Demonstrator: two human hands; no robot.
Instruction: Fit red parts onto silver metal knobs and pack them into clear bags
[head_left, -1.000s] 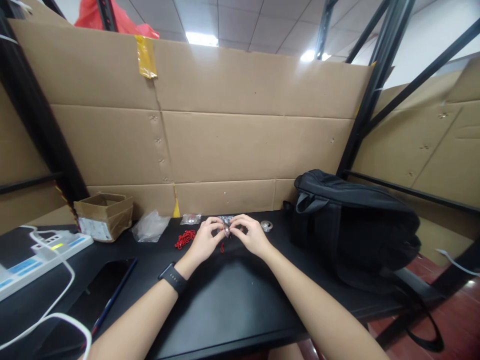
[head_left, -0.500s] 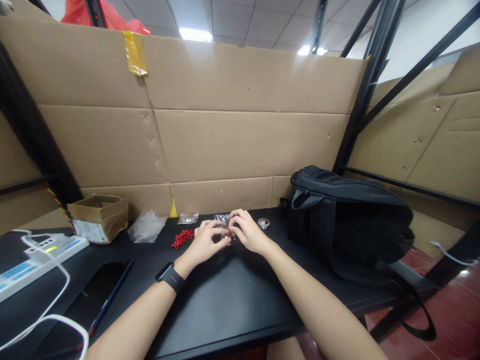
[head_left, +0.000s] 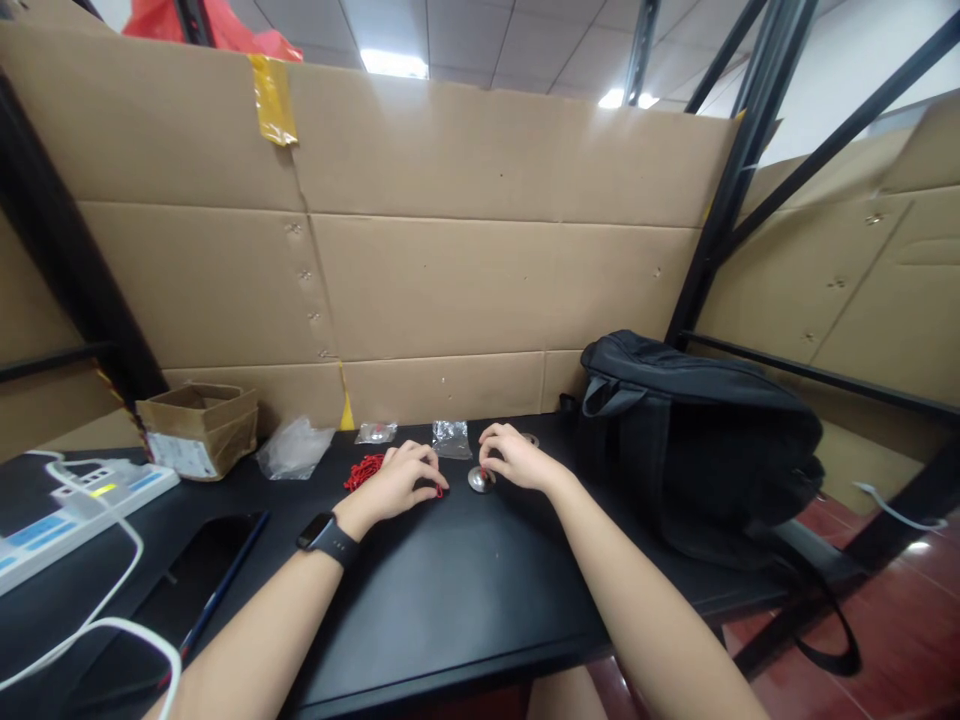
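Observation:
My left hand [head_left: 405,478] is closed in a pinch, with a bit of red cord [head_left: 440,491] at its fingertips, just above the black table. Beside its knuckles lies a bunched pile of red cord [head_left: 363,470], partly covered by the hand. To the right, my right hand [head_left: 516,458] pinches something red at the top of a shiny domed metal disc [head_left: 478,482], which looks like a small cymbal. Its fingers hide part of the disc. Partly hidden behind this hand is another round metal piece [head_left: 532,439].
Clear plastic packets [head_left: 451,439] and a crumpled plastic bag [head_left: 295,450] lie along the cardboard wall [head_left: 435,300]. An opened small carton [head_left: 199,430], a power strip [head_left: 90,515] with white cables and a dark tablet [head_left: 184,575] are at left. A black backpack [head_left: 697,450] stands at right.
My hands were together over a small red item. They have parted, left hand leftward and right hand rightward, and the domed metal disc now shows below my right fingers.

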